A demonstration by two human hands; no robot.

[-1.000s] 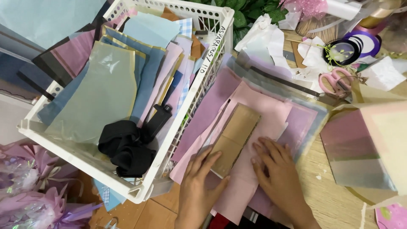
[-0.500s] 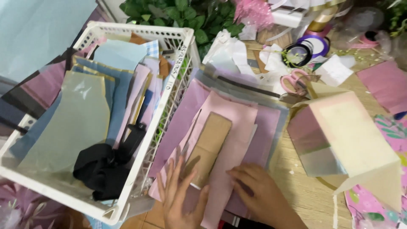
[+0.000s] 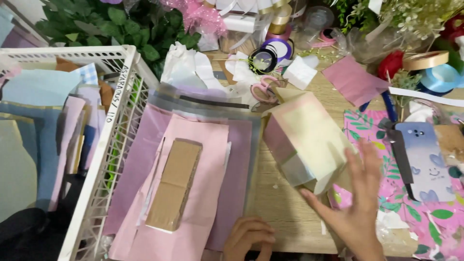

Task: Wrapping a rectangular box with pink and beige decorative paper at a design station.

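Paper box, pale yellow and pink, is lying tilted on the wooden table, at about 11 o'clock from the right hand. That hand is spreading open, fingers splayed, gripping nothing, fingertips just beside the box's lower edge. Box is looking light, thin-walled, easily crushed; the folded corners seem the best hold. Left hand is curling loosely, resting at the pink paper sheets.

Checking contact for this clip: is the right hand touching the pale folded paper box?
Cannot tell. In the head view the right hand, fingers spread, overlaps the lower edge of the pale paper box, but neither contact nor a gap shows plainly.
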